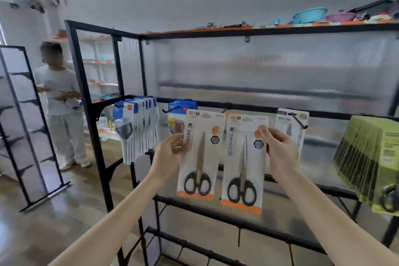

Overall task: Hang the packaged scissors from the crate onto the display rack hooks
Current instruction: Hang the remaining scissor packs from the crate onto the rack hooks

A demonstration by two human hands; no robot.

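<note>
Display rack (237,107) of black bars fills the view, its hooks carrying blue-topped packs (138,123) at its left end and green packs (371,157) at its right. Before its middle bar, the left hand (170,154) pinches one scissors package (199,154); the right hand (280,151) pinches another scissors pack (244,164) beside it. An empty hook (299,120) juts just right of them.

The black display rack (254,107) has hooks (299,120) — blue and white packs (138,127) hang left, green packs (371,157) hang right.
</note>
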